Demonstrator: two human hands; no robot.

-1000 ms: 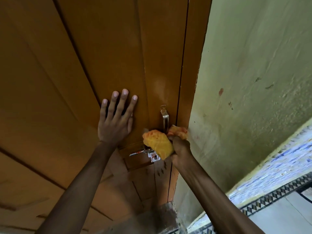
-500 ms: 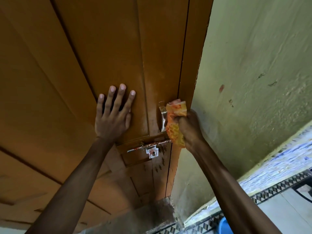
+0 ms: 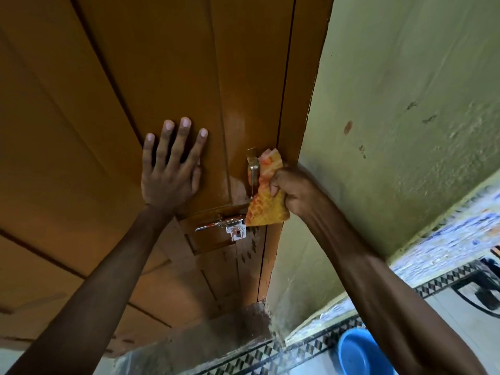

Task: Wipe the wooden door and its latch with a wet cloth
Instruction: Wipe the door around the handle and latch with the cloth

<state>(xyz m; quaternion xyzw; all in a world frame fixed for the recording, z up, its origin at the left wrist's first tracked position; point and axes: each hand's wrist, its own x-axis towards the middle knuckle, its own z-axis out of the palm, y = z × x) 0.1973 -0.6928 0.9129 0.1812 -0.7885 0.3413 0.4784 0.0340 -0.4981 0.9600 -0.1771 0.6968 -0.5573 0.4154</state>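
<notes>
The brown wooden door (image 3: 167, 63) fills the left and centre of the view. My left hand (image 3: 173, 169) lies flat on its panel with fingers spread. My right hand (image 3: 295, 190) grips a bunched orange-and-yellow cloth (image 3: 266, 196) and presses it against the door's right edge, beside the vertical metal handle (image 3: 253, 169). Just below the cloth sits the horizontal metal latch (image 3: 224, 221) with its small plate. The door surface around the handle looks wet and shiny.
A pale green wall (image 3: 405, 104) stands right of the door frame. A blue basin (image 3: 357, 353) sits on the floor at the bottom right, by a black-and-white patterned tile border (image 3: 297, 345). A dark object lies at the far right edge.
My right hand has carried the cloth from over the latch up along the door's edge beside the handle. My left hand stays flat on the panel.
</notes>
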